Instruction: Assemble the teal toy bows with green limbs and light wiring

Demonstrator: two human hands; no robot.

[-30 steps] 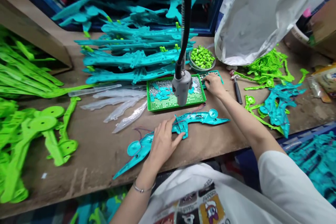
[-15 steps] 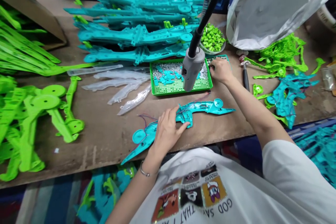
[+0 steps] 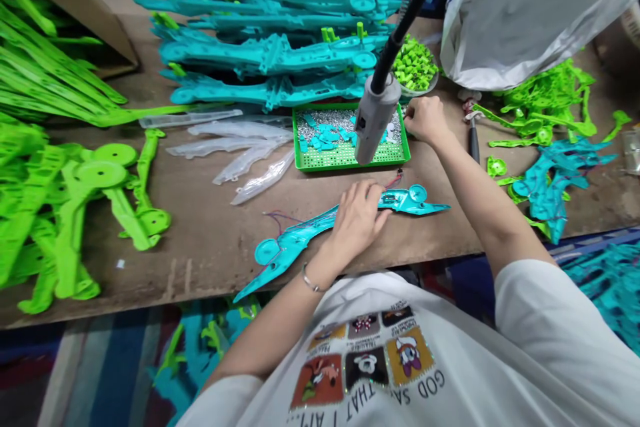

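Note:
A long turquoise plastic housing [image 3: 295, 247] with thin wires lies slantwise on the bench before me. My left hand [image 3: 357, 213] grips its middle, fingers bent over the far edge and thumb on the near side. At the right end of a green tray [image 3: 353, 167] is my right hand [image 3: 425, 120], its fingers pinched together; whatever is between them is hidden. Small silvery pieces and turquoise bits [image 3: 325, 137] fill much of the tray. In front of the tray hangs a grey tool head [image 3: 376, 117] on a dark stem, covering part of it.
Turquoise housings [image 3: 280, 53] are stacked behind the tray, beside a bowl of small green pieces [image 3: 414, 63]. Clear plastic strips [image 3: 245, 147] lie left of the tray, green parts [image 3: 103, 175] farther left. A black-handled tool [image 3: 473, 140] and more parts [image 3: 550, 173] lie right.
My left hand has slid right along the housing to its middle and bent its fingers over it. My right hand stays by the tray's right end. The view has shifted slightly.

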